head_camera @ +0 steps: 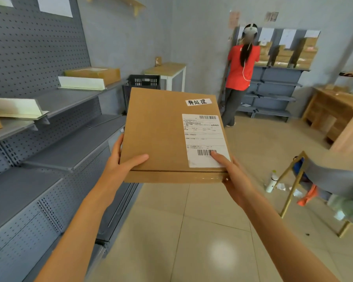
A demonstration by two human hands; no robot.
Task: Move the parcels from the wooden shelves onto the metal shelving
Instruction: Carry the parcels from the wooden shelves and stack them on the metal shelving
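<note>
Both hands clamp parcel (174,135): left hand (120,161), right hand (230,171) at near corners. Keep level, slide onto shelf (69,147) left of hands.

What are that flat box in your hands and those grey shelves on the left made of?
The parcel looks like plain brown cardboard with a matte finish: it has a folded seam along the near edge and a paper label stuck on top. The grey shelving appears to be painted sheet metal: thin flat shelves, a perforated back panel and slotted uprights. I cannot be sure of the coating.
</note>
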